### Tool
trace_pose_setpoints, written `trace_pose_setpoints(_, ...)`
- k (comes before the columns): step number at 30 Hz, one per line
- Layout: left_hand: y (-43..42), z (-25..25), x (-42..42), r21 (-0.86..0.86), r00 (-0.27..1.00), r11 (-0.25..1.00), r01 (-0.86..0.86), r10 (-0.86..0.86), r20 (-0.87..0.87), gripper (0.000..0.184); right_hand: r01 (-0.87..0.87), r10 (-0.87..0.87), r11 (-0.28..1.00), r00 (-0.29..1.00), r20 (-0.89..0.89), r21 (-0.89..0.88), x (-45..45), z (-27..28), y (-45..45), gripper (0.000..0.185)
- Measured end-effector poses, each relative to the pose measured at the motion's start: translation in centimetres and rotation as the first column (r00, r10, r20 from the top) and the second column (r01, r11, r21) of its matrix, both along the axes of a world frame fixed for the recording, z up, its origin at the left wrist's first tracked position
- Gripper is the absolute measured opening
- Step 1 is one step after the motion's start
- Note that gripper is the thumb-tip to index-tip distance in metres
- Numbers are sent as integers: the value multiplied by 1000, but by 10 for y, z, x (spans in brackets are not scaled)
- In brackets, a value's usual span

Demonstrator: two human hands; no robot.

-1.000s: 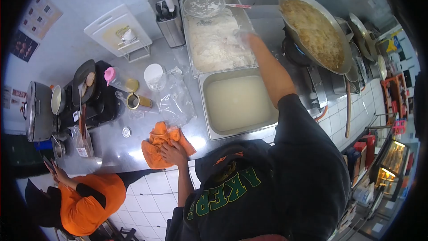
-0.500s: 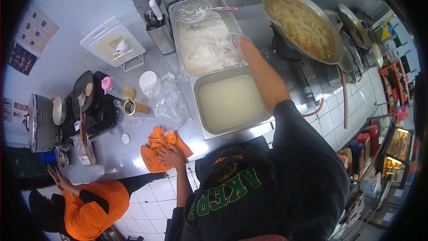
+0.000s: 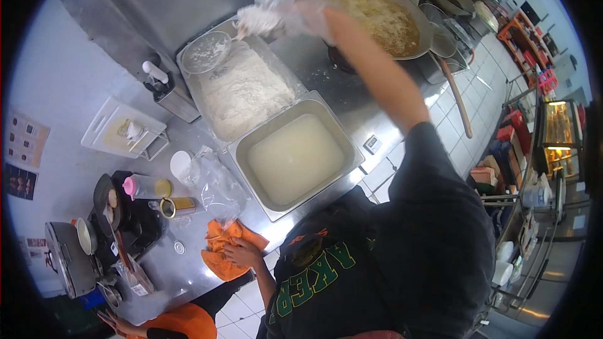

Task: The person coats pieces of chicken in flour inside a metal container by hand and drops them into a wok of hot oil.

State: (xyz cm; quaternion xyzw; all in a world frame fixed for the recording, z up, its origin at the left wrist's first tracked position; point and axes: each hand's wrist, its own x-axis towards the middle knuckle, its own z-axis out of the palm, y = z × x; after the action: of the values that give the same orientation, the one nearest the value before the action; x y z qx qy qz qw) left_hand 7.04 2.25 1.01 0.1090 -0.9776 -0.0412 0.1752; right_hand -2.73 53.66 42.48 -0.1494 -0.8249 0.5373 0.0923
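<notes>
My right hand (image 3: 298, 12), in a clear plastic glove, is raised beside the wok's rim. It is closed on a flour-coated piece of food (image 3: 257, 22), whose exact kind I cannot make out. Below and to the left lies a steel tray of white flour (image 3: 248, 91), with a round sieve (image 3: 207, 52) at its far corner. A second steel pan holds a cloudy pale liquid (image 3: 295, 157). On the counter's near edge, my bare left hand (image 3: 243, 253) rests with fingers spread on a crumpled orange cloth (image 3: 223, 263).
A large wok of bubbling oil (image 3: 370, 16) stands at the back right, its wooden handle (image 3: 455, 97) jutting forward. A plastic bag (image 3: 217, 182), squeeze bottle (image 3: 147, 187) and tin (image 3: 179, 207) stand left. Another person in an orange shirt (image 3: 182, 323) is at lower left.
My right hand has come up out of the flour tray toward the wok, now showing the floured piece. My left hand stays on the cloth. The camera view has shifted.
</notes>
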Motion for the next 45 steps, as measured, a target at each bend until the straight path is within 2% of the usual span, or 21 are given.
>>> trace_pose_setpoints(4, -4, -6, -1, -18, 1000, 1000, -5, 6, 17, 43, 139, -132, 879, 990, -47, 457, 53, 33, 92, 34)
trace_pose_setpoints(6, -6, -5, -3, -7, 999, 1000, -9, 10, 52, 43, 204, -256, 697, 966, -28, 687, 80, 30, 153, 35)
trace_pose_setpoints(9, -7, -5, -9, -2, 991, 999, -37, 37, 131, 44, 157, -459, 408, 887, 53, 899, 114, -4, 239, 35)
trace_pose_setpoints(12, -16, -3, -17, -5, 988, 1000, 3, -3, 154, 42, 14, -574, 317, 799, 180, 948, 133, -52, 288, 36)
trace_pose_setpoints(15, -17, 12, -21, 38, 970, 989, 143, -148, 193, 38, -86, -623, 312, 733, 272, 946, 132, -89, 299, 36)
trace_pose_setpoints(18, -21, 14, -25, 107, 954, 984, 139, -163, 253, 36, -138, -652, 319, 686, 323, 938, 119, -107, 299, 37)
trace_pose_setpoints(19, -21, 14, -24, 125, 960, 976, 179, -201, 197, 36, -149, -661, 313, 675, 327, 938, 112, -105, 296, 37)
trace_pose_setpoints(23, -17, 13, -23, 104, 961, 988, 114, -136, 241, 37, -162, -695, 200, 672, 257, 966, 84, -64, 278, 33)
trace_pose_setpoints(25, -12, 15, -21, 69, 982, 992, 106, -115, 151, 35, -123, -652, 52, 748, 127, 991, 71, -26, 258, 28)
trace_pose_setpoints(28, -27, -5, -25, 112, 973, 975, 193, -205, 103, 31, 17, -434, -185, 896, -97, 983, 45, 46, 180, 32)
trace_pose_setpoints(30, -28, -6, -26, 131, 969, 963, 235, -242, 44, 28, 96, -235, -236, 960, -153, 967, 9, 73, 111, 41)
trace_pose_setpoints(31, -26, -3, -27, 75, 979, 981, 181, -187, 82, 28, 104, -197, -213, 969, -147, 972, -9, 62, 78, 41)
trace_pose_setpoints(33, -14, 9, -32, 74, 981, 995, 65, -77, 180, 31, -66, 19, 14, 998, 66, 998, -39, 45, 22, 39)
trace_pose_setpoints(34, -11, 13, -31, 74, 982, 996, 50, -62, 178, 31, -165, 158, -85, 971, 177, 983, -46, 7, 9, 27)
trace_pose_setpoints(35, -7, 16, -29, 71, 985, 997, 34, -46, 167, 31, -309, 167, 31, 939, 300, 950, -68, -39, -4, 24)
trace_pose_setpoints(37, -5, 16, -29, 70, 988, 997, 11, -22, 154, 30, -512, 94, 428, 845, 526, 745, -131, -183, -6, 25)
trace_pose_setpoints(38, -8, 17, -29, 125, 984, 992, 26, -47, 173, 33, -453, 18, 675, 799, 601, 582, -161, -284, 12, 29)
trace_pose_setpoints(39, -11, 18, -28, 181, 979, 983, 35, -69, 189, 35, -507, 241, 822, 721, 649, 259, -197, -406, 56, 34)
trace_pose_setpoints(41, -19, 17, -22, 216, 984, 975, 53, -88, 157, 36, -518, 73, 728, 710, 700, 449, -159, -402, 23, 34)
trace_pose_setpoints(43, -17, 24, -14, 253, 988, 965, 62, -95, 121, 37, -522, 35, 706, 701, 713, 478, -148, -401, 15, 34)
trace_pose_setpoints(45, -5, 51, 10, 161, 996, 983, 86, -87, -2, 42, -527, 44, 714, 691, 722, 461, -142, -398, 22, 34)
